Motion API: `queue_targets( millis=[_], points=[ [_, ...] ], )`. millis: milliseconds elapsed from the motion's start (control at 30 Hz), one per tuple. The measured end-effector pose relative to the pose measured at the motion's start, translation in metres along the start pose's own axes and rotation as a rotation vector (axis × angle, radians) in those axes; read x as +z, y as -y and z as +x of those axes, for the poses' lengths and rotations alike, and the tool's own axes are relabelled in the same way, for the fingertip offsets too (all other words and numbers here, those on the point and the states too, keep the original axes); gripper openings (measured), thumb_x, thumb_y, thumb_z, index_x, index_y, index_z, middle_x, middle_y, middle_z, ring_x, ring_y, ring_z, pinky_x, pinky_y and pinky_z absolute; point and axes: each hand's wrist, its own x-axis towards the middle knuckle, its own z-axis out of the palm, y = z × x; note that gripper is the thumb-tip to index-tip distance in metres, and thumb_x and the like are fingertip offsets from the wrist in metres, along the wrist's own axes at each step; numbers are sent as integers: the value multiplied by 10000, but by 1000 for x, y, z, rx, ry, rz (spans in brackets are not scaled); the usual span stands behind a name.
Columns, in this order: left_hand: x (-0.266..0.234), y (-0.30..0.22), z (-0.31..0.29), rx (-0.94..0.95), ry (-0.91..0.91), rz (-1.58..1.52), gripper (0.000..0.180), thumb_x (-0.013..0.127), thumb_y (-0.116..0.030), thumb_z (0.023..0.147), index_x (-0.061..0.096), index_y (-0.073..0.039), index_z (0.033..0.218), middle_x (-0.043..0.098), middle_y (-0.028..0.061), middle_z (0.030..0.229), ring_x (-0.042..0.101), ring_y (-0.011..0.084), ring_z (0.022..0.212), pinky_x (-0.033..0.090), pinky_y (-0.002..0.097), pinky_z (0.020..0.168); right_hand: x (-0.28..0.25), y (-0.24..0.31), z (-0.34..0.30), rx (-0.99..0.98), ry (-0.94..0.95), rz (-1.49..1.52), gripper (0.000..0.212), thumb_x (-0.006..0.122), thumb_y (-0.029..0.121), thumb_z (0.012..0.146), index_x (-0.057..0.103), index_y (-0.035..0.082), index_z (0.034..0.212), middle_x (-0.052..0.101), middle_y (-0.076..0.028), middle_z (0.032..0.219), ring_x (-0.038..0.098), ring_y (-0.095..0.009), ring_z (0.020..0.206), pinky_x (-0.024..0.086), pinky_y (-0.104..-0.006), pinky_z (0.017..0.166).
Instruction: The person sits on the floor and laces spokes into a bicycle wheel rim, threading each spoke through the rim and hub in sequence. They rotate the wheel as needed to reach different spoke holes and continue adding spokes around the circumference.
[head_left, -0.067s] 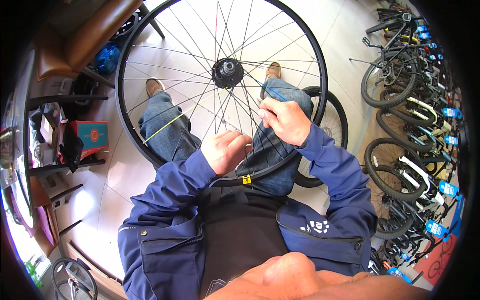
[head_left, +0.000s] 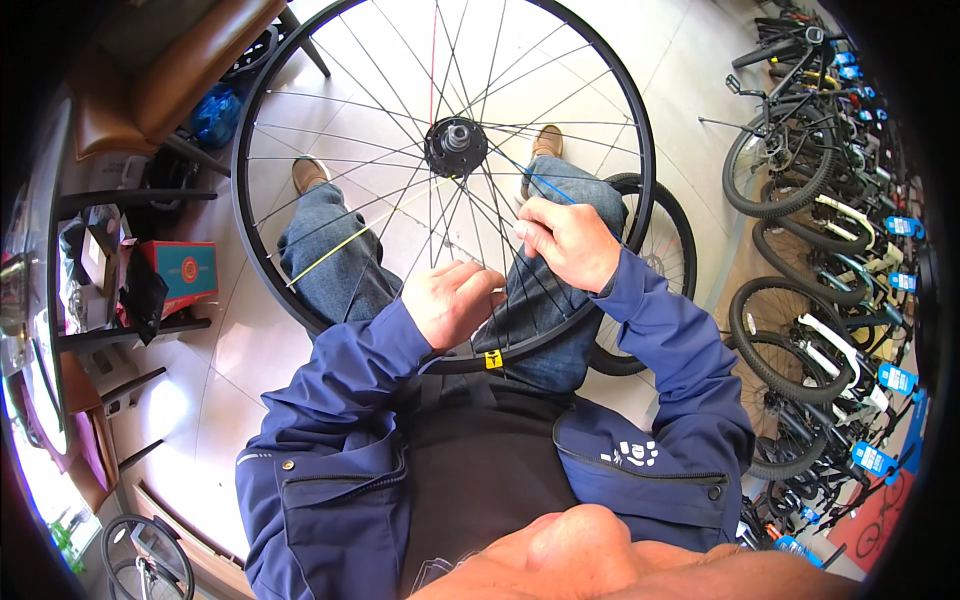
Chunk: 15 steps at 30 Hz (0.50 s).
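A bicycle wheel without a tyre, with a black rim (head_left: 648,165), rests across my lap. At its centre is a black hub (head_left: 456,148), with its metal axle end facing up. Most spokes are dark, but one is yellow (head_left: 340,246), one blue (head_left: 548,186) and one red (head_left: 433,70). My left hand (head_left: 452,302) is closed, its fingers curled round a dark spoke near the rim's near side. Higher and to the right, my right hand (head_left: 572,240) pinches a spoke between thumb and fingers. The fingertips partly hide both grips. A yellow label (head_left: 493,360) marks the near rim.
Another wheel with a tyre (head_left: 685,250) stands behind the right of the rim. Bicycles (head_left: 790,340) line the right side in a row. At left are a brown chair (head_left: 150,80), a red box (head_left: 185,270) on a shelf, and a blue plastic bag (head_left: 213,115).
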Motion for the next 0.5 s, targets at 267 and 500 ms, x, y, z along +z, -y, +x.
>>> queue_targets(
  millis=[267,500],
  points=[
    [-4,-2,1,-23,27,-9,242,873,-101,929,749,-88,1137,728,83,919,734,291,786,611,399,676,5,0,-5,-21,15,40,130,710,131,1107,724,2,1110,776,-99,834,750,-161,759,597,-332,735],
    [-2,0,-1,-22,19,-13,233,868,-94,933,751,-86,1133,734,83,929,741,290,802,621,400,688,-6,1,-7,158,208,174,119,720,110,1110,755,1,1141,788,-47,906,693,-88,745,574,-280,703]
  ],
)
